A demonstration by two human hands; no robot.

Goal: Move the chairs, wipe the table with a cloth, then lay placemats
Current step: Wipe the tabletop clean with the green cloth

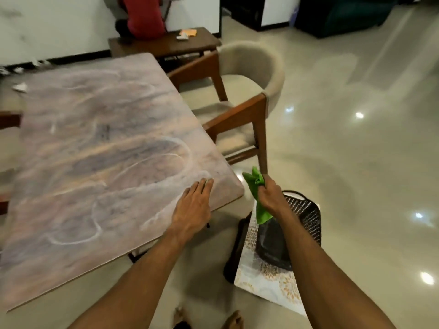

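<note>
Desk (pixel 95 138) status: the marble-patterned top fills the left half of your view and carries pale curved streaks over most of its surface. Your left hand (pixel 192 205) lies palm down on the top, close to the near right corner; its grip is apart, with the fingers straight, close together and flat against the surface. Your right hand (pixel 270 198) is off the desk, just beyond that same corner, above the floor (pixel 356 162). Its grip is clamped round the green cloth (pixel 260 211), bunched in the fist: one tuft stands out above the fingers and the longer end hangs below the hand, clear of the desk edge. The chair (pixel 247 91), with a wooden frame and beige padded seat and back, stands at the right edge of the desk, angled slightly away from it. The foot of its nearest leg meets your right hand in this view; you cannot tell whether they touch. Below the right hand, a leaf-printed placemat (pixel 268 283) lies across a black mesh basket (pixel 306 214) on the floor, with a black bag (pixel 273 245) resting on it. Beyond the desk stands a wooden bench (pixel 166 43) carrying an orange item (pixel 190 32), with a person in red (pixel 142 17) at its far end. Your bare feet (pixel 234 320) show at the bottom edge.
</note>
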